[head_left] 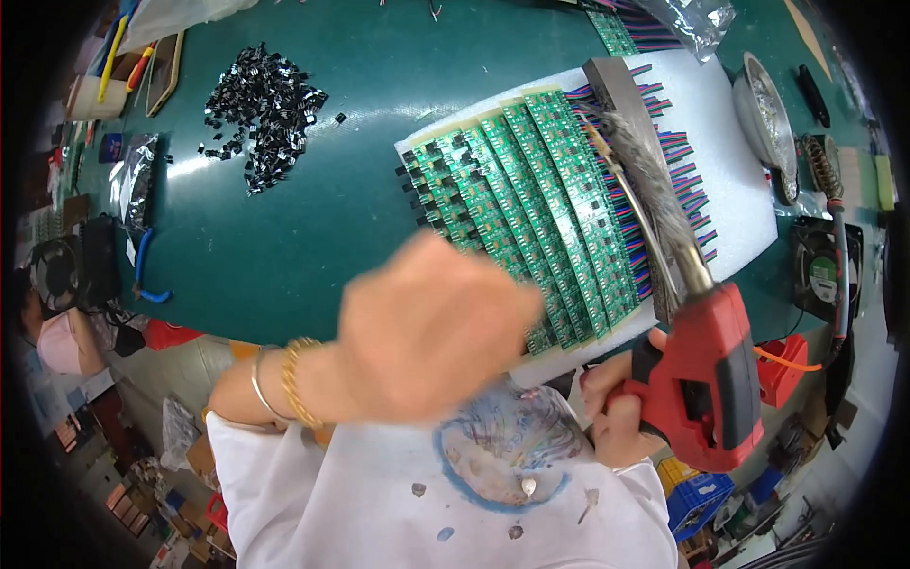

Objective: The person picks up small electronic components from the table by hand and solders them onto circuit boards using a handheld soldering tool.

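Green circuit board panels [531, 180] lie side by side on a white foam sheet [739, 204], with small black parts along their left columns. Multicoloured wires [697, 199] run from the right side of the boards under a grey metal bar [621, 85]. My right hand [621, 408] is closed round the grip of a red and black soldering gun [706, 379]. Its long barrel points away over the bar and wires, the thin tip near the boards' far right. My left hand [441, 327], smeared by motion, hovers over the boards' near left corner; whether its fingers hold anything is hidden.
A heap of small black components [261, 114] lies at the far left of the green table [360, 85]. A metal bowl [763, 114], a coiled soldering iron stand [820, 156] and a fan [825, 266] sit right. Another person's arm [81, 341] shows at the left edge.
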Tool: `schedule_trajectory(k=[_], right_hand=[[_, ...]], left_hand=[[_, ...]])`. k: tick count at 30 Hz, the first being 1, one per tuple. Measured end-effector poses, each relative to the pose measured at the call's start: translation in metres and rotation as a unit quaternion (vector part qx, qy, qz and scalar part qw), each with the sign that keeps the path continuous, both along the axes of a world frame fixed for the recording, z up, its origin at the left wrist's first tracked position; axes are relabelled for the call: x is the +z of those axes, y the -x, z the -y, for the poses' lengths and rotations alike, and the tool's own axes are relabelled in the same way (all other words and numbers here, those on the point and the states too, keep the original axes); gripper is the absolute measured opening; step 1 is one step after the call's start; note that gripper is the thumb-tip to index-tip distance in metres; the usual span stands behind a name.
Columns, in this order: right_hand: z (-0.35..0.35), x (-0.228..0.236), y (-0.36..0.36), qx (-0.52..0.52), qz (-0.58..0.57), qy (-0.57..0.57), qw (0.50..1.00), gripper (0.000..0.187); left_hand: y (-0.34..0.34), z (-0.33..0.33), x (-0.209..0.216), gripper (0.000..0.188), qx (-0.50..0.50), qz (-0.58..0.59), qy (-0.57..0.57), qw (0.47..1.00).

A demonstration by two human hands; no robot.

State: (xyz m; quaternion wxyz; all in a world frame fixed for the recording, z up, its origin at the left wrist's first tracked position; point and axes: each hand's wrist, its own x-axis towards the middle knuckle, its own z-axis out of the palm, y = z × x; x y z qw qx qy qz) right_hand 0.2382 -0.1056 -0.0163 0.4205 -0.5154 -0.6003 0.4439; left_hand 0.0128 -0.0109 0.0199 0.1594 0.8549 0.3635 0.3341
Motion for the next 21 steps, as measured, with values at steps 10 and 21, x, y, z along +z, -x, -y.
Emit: schedule_trajectory(k=[10, 21], right_hand=[[0.012, -0.018, -0.011, 0.030, -0.179, 0.010, 0.983, 0.071], [-0.007, 0.003, -0.050, 0.188, -0.068, 0.210, 0.957, 0.026]], left_hand=[[0.010, -0.037, -0.027, 0.017, 0.135, 0.013, 0.055, 0.989], [0.010, -0.038, -0.030, 0.017, 0.127, 0.029, 0.065, 0.989]])
